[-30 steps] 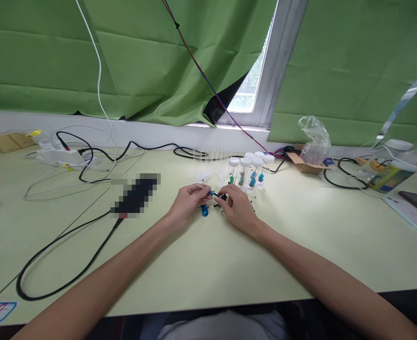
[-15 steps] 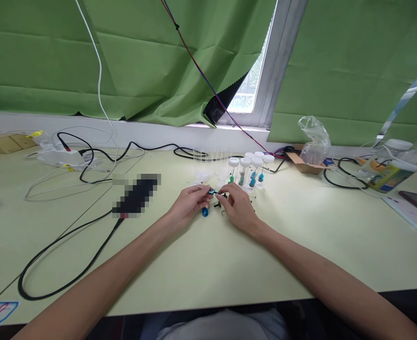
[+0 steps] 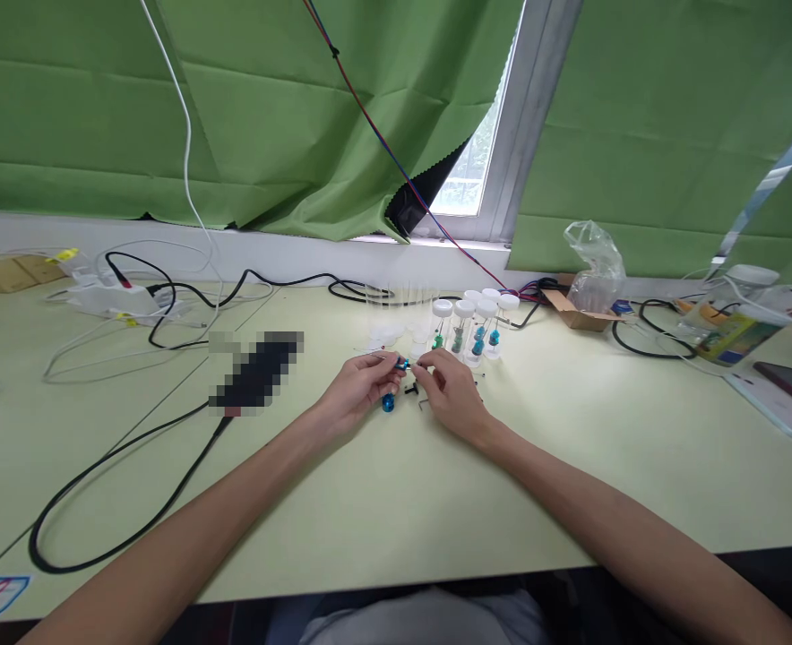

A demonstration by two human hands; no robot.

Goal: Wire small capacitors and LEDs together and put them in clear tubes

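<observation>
My left hand (image 3: 361,385) is closed in a pinch on a small blue part (image 3: 402,365), with a thin metal rod sticking out to the left above the fingers. Fingertips of my right hand (image 3: 451,387) are pressed together at the blue part's right end; what they grip is too small to name. Just below my left fingers sits a round blue piece (image 3: 388,403) on the table. A small black piece (image 3: 411,389) and a thin bent metal piece (image 3: 422,403) lie between the hands.
Behind my right hand stand several clear tubes with white caps (image 3: 463,307), holding green and blue pieces. Uncapped clear tubes (image 3: 400,313) stand to their left. A cardboard box (image 3: 581,313) with a plastic bag is further right. A cabled black device (image 3: 258,372), partly pixelated, lies left.
Both hands stay nearly in place at the blue part. Dark material seen at my right fingertips earlier shows less now. The whole view has shifted very slightly.
</observation>
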